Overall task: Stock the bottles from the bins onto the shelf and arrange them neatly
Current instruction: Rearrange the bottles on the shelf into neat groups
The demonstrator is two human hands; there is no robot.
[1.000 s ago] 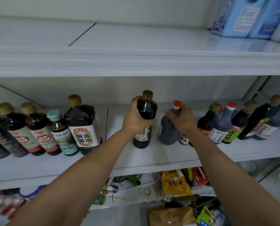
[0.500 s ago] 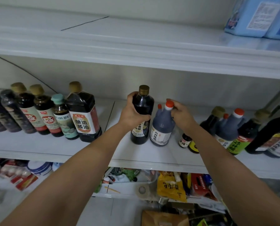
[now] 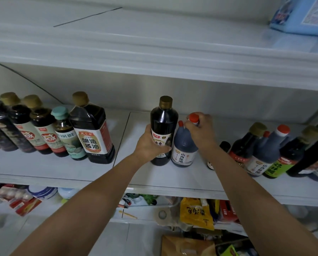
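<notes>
I have two bottles standing upright side by side in the open middle of the shelf (image 3: 173, 179), between the group on the left and the cluster on the right. I put them there because that gap is the only bare stretch of this level, and filling it from the middle lets me close the row up in both directions.

My left grip (image 3: 150, 145) is curled round the lower body of the tall dark bottle (image 3: 163, 119) with the gold cap, thumb on the near side and fingers across the label. Holding it low keeps it steady on its base while I nudge it. My right grip (image 3: 203, 132) is closed over the neck and red cap of the vinegar jug (image 3: 184, 154). From the top I can turn it so that its white label faces the front. The two bottles look to be touching, or very nearly so.

To the left, the big soy sauce bottle (image 3: 92, 133) ends a tidy group that leans in this wide view. Between it and my pair lies a stretch of bare shelf, so I judge both should slide left to join it. To the right, a small dark bottle (image 3: 224, 145) sits just behind my forearm, and the right cluster (image 3: 265, 150) is crowded and uneven. I should mind that small bottle when I draw my arm away. I cannot make out the bins from here.
</notes>
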